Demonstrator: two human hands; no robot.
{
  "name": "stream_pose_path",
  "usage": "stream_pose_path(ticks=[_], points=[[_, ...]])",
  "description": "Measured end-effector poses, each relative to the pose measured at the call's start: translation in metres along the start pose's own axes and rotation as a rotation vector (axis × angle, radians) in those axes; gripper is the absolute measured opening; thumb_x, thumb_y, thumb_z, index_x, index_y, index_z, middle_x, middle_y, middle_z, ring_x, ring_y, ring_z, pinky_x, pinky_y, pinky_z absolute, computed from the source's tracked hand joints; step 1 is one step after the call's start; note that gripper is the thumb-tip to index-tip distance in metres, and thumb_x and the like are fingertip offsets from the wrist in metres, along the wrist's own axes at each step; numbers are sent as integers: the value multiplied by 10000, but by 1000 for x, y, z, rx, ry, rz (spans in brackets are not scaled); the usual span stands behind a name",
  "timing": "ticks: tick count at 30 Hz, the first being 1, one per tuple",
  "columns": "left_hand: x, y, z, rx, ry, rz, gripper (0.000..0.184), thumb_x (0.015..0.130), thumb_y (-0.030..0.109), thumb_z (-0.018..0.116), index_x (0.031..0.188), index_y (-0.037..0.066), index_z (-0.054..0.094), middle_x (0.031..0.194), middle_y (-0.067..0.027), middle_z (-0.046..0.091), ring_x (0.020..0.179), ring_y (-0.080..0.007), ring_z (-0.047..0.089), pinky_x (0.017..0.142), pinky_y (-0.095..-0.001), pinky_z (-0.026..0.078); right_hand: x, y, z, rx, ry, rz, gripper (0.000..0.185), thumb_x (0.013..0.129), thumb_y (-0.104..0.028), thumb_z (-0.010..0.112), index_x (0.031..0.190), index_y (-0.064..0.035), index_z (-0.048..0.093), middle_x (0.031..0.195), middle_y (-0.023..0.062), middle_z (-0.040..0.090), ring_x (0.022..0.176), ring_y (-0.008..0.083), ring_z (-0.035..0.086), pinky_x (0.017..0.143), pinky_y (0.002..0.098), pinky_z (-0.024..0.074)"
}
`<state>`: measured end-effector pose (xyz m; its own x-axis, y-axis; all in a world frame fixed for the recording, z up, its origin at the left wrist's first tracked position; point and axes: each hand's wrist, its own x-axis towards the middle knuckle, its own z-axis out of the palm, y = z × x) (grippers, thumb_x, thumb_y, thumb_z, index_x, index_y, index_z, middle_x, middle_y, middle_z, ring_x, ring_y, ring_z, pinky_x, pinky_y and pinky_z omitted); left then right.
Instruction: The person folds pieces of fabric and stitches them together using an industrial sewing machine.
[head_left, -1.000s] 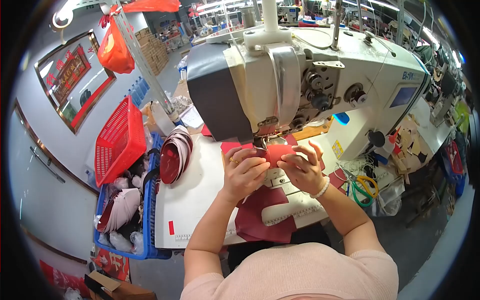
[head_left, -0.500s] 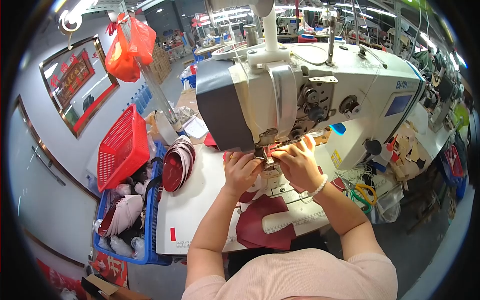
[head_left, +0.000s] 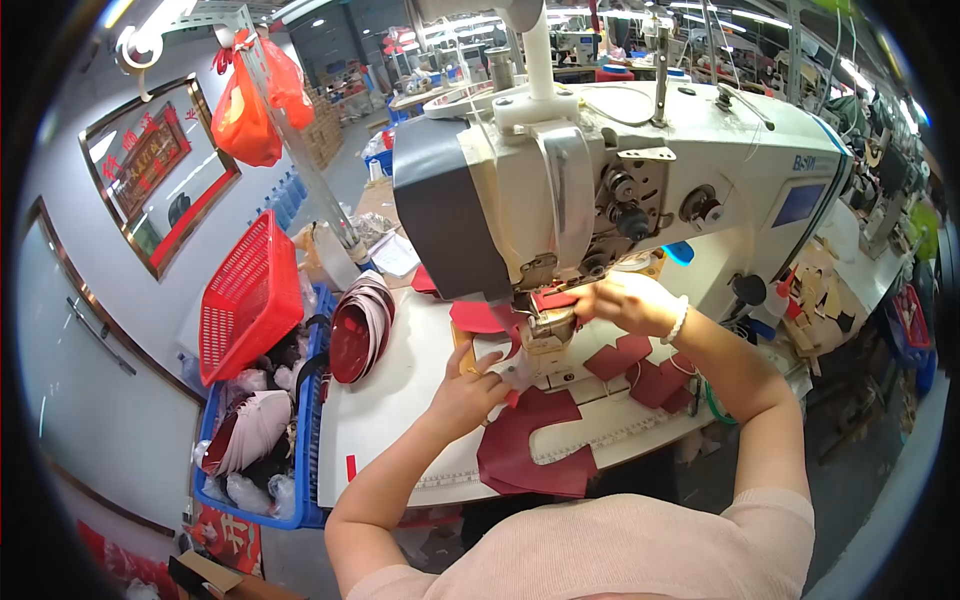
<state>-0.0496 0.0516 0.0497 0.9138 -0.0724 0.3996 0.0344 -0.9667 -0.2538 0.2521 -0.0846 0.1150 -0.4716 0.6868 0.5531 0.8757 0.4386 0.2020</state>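
Sewing machine [head_left: 740, 140] has blue lettering [head_left: 815, 163] on its side, looks like it starts with a B, rest too smeary to read. Framed sign [head_left: 150, 165] on the wall has red Chinese characters, and there's a red poster [head_left: 232, 540] low down with one that looks like 开. Ruler [head_left: 605, 437] along the table edge, numbers too tiny for me.

The small red piece [head_left: 553, 298] is up at the needle area. Right hand [head_left: 630, 303] has its fingers bent against it, can't tell if they're pinching. Left hand [head_left: 467, 388] is lower, fingers loosely parted; can't tell if it's got hold of anything.

Machine head blocks a lot. Red cutout [head_left: 510, 440] lies in front, blue basket [head_left: 312, 440] and tilted red basket [head_left: 250, 300] off left.
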Motion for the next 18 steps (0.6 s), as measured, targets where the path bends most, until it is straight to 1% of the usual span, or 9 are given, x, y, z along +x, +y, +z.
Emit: stream_pose_path(ticks=[1,3,4,5,6,9,11,14,18], points=[[6,-1,-2,-134,90,-113,90,828,179,649,905,133,641,891,-6,645,1114,-201,550,1051,-487,262,-6,7,13,-79,-73,150,236,796,-104,588,1026,-67,624,1019,119,616,886,284,624,736,368,523],[24,1,-5,-409,266,-333,81,814,131,673,890,127,646,913,-27,647,1090,-225,560,1052,-495,259,6,24,42,-26,-35,249,237,808,-125,570,1030,-73,635,782,147,631,688,321,626,619,407,507],[34,-1,-13,-448,341,-341,78,817,80,667,892,76,644,900,-62,647,981,-283,587,995,-439,359,0,44,78,-112,-133,281,236,813,-136,567,1030,-72,634,738,155,627,644,333,620,601,420,503],[39,-7,-13,-518,321,-355,90,818,69,668,904,62,644,903,-70,645,956,-281,591,959,-412,389,8,44,82,-198,-233,312,235,818,-147,564,1029,-70,633,693,164,622,600,345,613,582,434,499],[42,-14,-11,-586,302,-369,103,818,58,670,917,48,644,907,-77,643,930,-280,595,923,-385,419,12,43,82,-104,-116,313,181,812,-186,557,921,-69,643,626,163,601,496,357,571,540,454,485],[43,-19,-26,-836,223,-432,172,828,12,669,998,18,647,924,-79,654,888,-211,613,809,-286,479,26,11,8,7,-284,739,119,775,-165,568,788,-62,628,653,160,611,547,348,589,554,435,487],[44,-17,-31,-935,236,-469,193,839,2,662,1031,12,645,938,-66,664,910,-164,612,819,-277,476,16,9,-13,392,-16,678,99,724,-132,604,744,-36,617,673,100,620,632,231,617,587,360,489],[51,-21,-12,-1373,213,-707,178,851,37,677,1019,6,627,941,-36,676,902,-118,616,800,-283,487,16,-17,-32,1061,81,660,87,763,-47,644,732,0,578,734,5,635,726,65,565,612,268,478],[57,-20,-12,-1586,133,-753,123,888,98,647,981,23,618,948,-7,650,920,-85,577,834,-250,455,23,-26,-9,984,233,776,58,780,-54,680,800,0,691,658,5,619,625,43,538,566,220,440]])
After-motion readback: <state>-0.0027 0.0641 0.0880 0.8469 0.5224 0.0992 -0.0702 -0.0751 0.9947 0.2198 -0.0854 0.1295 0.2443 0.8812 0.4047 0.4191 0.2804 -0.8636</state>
